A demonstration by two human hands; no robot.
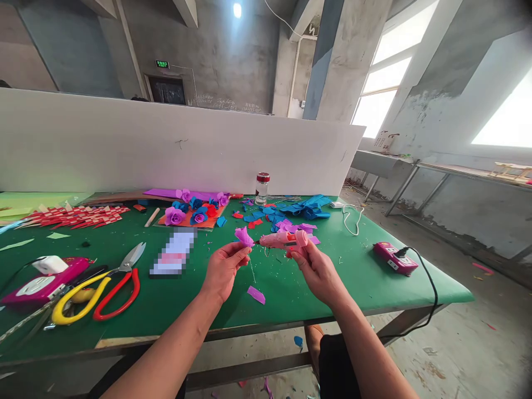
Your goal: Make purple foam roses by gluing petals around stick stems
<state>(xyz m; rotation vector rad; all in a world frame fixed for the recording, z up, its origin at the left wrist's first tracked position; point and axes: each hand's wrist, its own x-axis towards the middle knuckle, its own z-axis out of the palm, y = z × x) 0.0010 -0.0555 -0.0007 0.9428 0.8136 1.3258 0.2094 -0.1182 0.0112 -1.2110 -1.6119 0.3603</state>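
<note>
Between thumb and fingers, my left hand pinches a purple paper flower, from which a thin stem hangs down. My right hand is wrapped round a pink hot glue gun. The gun's nozzle points left and meets or nearly meets the flower's base; I cannot tell which. Below the hands a single purple paper petal lies on the green tabletop. Loose purple petals lie behind the glue gun, partly hidden by it.
Finished paper flowers sit at the back, near blue paper pieces and a red-lidded glass jar. Scissors and a power strip lie left; another power strip with a hanging cord lies right. A white board stands behind.
</note>
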